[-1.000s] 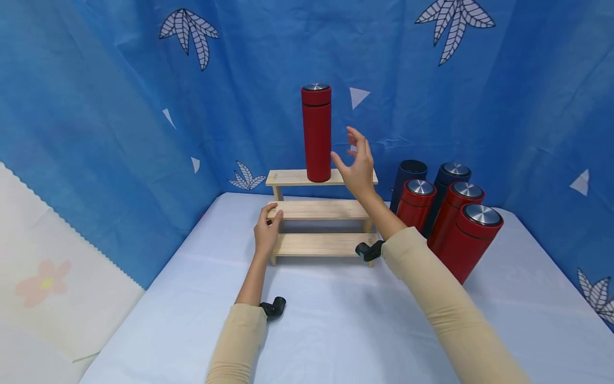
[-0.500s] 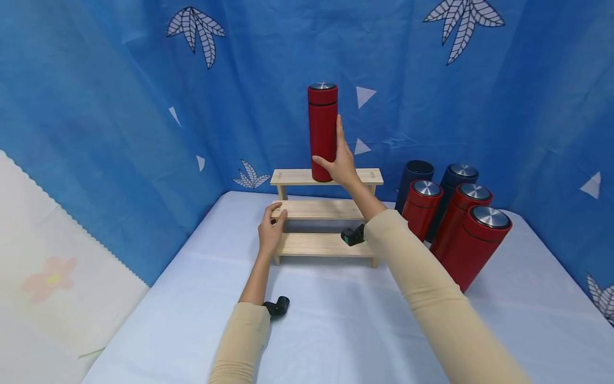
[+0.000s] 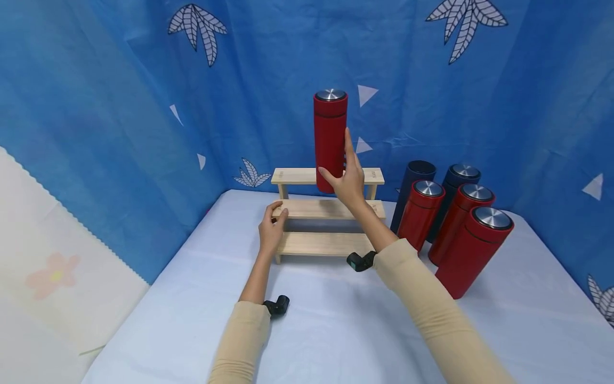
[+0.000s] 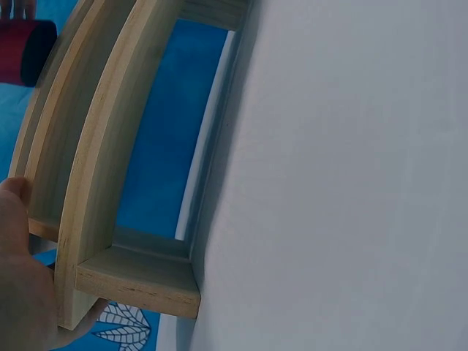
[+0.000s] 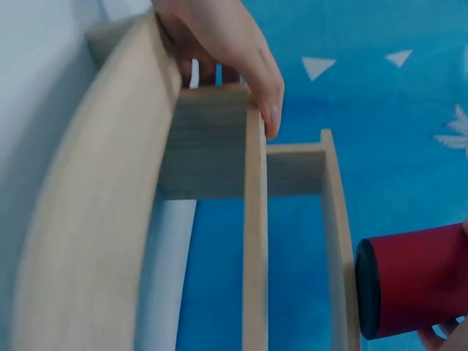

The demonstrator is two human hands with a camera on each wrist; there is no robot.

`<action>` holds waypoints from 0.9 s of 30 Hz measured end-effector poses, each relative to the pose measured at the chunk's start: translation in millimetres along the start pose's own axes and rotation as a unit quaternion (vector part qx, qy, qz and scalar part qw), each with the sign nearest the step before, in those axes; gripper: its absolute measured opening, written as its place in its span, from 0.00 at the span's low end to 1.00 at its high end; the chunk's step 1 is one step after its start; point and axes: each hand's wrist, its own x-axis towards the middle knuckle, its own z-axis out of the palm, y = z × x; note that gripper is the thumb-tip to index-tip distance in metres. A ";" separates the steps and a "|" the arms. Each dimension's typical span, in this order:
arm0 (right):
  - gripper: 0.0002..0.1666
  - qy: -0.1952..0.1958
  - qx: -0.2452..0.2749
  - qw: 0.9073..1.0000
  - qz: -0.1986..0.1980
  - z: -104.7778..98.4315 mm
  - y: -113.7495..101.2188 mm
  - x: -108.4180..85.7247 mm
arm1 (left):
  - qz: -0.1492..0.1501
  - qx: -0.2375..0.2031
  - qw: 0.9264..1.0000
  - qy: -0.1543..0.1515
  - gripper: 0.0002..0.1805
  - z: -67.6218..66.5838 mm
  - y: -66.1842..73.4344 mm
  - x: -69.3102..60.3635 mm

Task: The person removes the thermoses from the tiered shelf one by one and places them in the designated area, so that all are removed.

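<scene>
A tall red thermos [image 3: 330, 141] with a silver lid is upright in the grip of my right hand [image 3: 351, 184], thumb across its front and fingers along its right side. Its base overlaps the top step of the wooden three-step rack [image 3: 331, 244] in the head view. In the right wrist view the dark base of the thermos [image 5: 420, 281] is beside the top board. My left hand [image 3: 271, 228] grips the left end of the rack's middle step; in the left wrist view its thumb [image 4: 14, 194] lies on the wood.
Right of the rack stand several more thermoses: red ones, such as the front red thermos [image 3: 475, 250], and a dark blue thermos [image 3: 413, 186] behind. A white cloth [image 3: 326, 330] covers the table. A blue patterned curtain [image 3: 268, 80] hangs behind.
My right hand has reached the red thermos, taken hold of it, and brought it nearer, off the top step and slightly right. My left hand stays on the rack.
</scene>
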 end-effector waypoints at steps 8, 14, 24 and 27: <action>0.58 -0.010 0.030 0.999 -0.032 -24.6 -8.9 -52.1 | -0.011 0.015 1.000 0.004 0.23 -2.0 0.1 1.2; 0.60 -0.023 0.038 0.999 0.000 -56.4 -33.1 -91.5 | -0.014 0.014 1.000 0.002 0.23 0.5 0.0 1.3; 0.62 -0.004 -0.029 1.000 0.010 -109.8 -58.6 -137.9 | -0.011 0.008 1.000 -0.007 0.25 -2.2 -0.2 0.5; 0.65 0.003 -0.050 0.999 0.007 -122.6 -42.1 -155.2 | -0.013 0.007 1.000 -0.010 0.25 -2.6 -0.2 -0.1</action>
